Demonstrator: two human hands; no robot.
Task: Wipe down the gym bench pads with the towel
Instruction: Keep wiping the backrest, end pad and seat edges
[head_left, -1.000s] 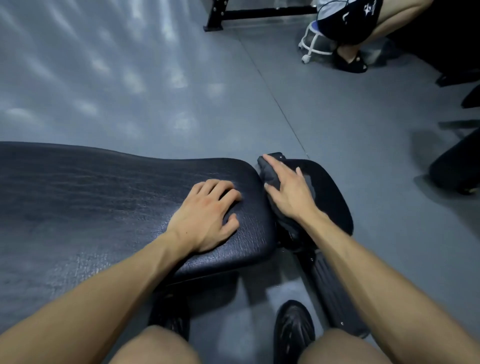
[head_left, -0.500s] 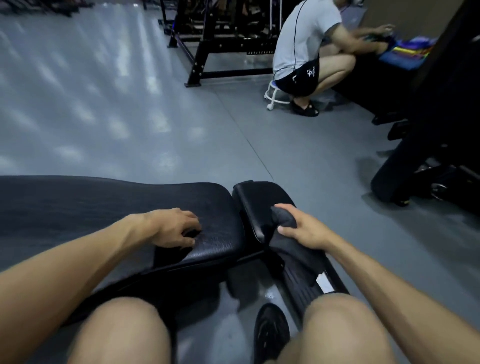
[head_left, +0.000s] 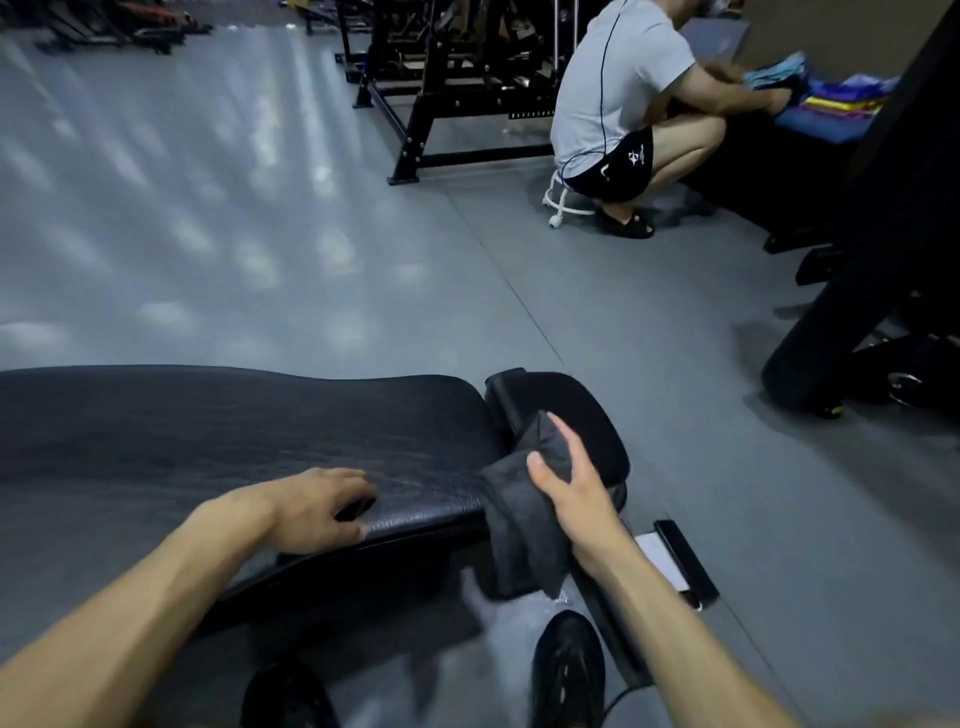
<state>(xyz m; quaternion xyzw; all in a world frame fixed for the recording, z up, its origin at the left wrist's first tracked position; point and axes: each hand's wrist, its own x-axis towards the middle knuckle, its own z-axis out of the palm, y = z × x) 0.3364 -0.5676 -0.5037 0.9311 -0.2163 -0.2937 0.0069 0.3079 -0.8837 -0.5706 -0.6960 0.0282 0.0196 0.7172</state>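
Observation:
A long black bench pad (head_left: 218, 436) runs from the left edge toward the middle, with a smaller black seat pad (head_left: 587, 415) just past its right end. My left hand (head_left: 317, 506) rests on the long pad's near edge, fingers curled on the vinyl. My right hand (head_left: 569, 480) grips a dark grey towel (head_left: 519, 530) at the gap between the two pads. The towel hangs down below the hand over the bench frame.
A person (head_left: 628, 104) squats on a small white stool (head_left: 563, 200) at the back right, beside a black rack (head_left: 447, 98). Dark equipment (head_left: 852, 322) stands at the right. My black shoes (head_left: 569, 670) are on the grey floor beneath the bench.
My right hand has lifted the towel off the seat pad and drawn it back toward me. My left hand slid back to the long pad's near edge. The view has tilted up.

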